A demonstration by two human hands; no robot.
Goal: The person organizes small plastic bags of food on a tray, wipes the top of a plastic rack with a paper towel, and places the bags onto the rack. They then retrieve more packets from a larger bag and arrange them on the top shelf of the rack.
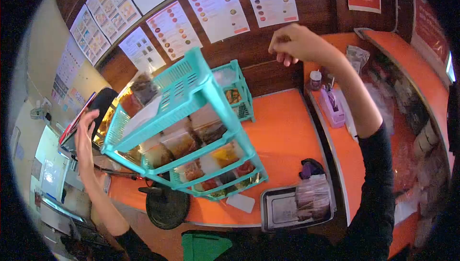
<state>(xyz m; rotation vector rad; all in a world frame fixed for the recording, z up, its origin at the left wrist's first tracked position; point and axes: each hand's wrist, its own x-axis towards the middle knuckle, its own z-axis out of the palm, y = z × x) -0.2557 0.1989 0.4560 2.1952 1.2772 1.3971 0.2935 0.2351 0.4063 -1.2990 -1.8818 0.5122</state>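
A tall turquoise plastic rack [184, 92] with several tiers stands in front of me, its shelves holding clear packs of food in brown, red and yellow. My left hand [85, 134] is beside the rack's left side, with its fingers stretched out and nothing visible in it. It is close to a dark object with a red edge [72, 127] whose kind I cannot make out. My right hand [293, 44] hangs raised in the air to the right of the rack, below the wall menus. Its fingers are loosely bent, and I see nothing in them.
Behind the rack is a smaller turquoise basket [235, 86]. On the orange counter [282, 131] are a metal tray [278, 208] with clear plastic packets [312, 196] and a round black lid or pan [166, 206]. A purple holder [331, 107] and a cup [315, 80] stand at right.
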